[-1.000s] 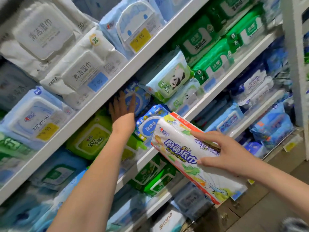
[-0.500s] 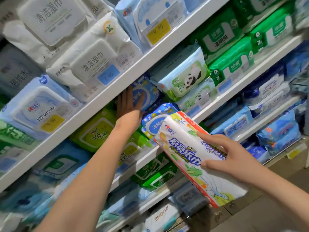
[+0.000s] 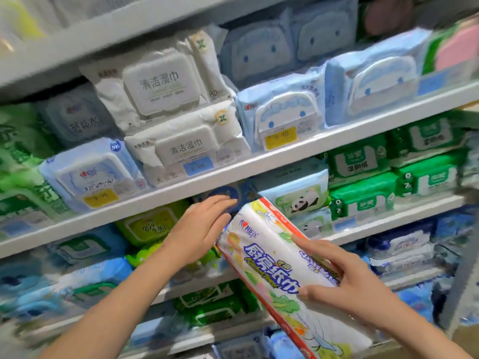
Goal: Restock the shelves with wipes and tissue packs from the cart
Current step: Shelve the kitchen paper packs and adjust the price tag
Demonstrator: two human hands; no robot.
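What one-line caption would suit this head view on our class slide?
Right hand grips a kitchen-towel pack while the flat left hand hovers at a wipes shelf.

Place: a shop, in the wipes and tissue aisle.
Shelving: long white shelf boards (image 3: pixel 259 164) stacked one above another, running above, behind and below the left hand (image 3: pixel 204 224) and the right hand (image 3: pixel 357 288).
Stock: sealed packs of the same kinds set in rows. White wipes packs (image 3: pixel 186 149) sit above the left hand, green packs (image 3: pixel 363 200) up and right of the right hand, and a panda pack (image 3: pixel 298 200) just above the right hand.
Price tags: a yellow tag (image 3: pixel 280 137) reading 9.90 and a blue tag (image 3: pixel 198 165) above the hands; a second yellow tag (image 3: pixel 99 196) up and left of the left hand.
Goods in hand: a sealed, branded kitchen towel pack (image 3: pixel 272 268) gripped by the right hand, just beside the left hand.
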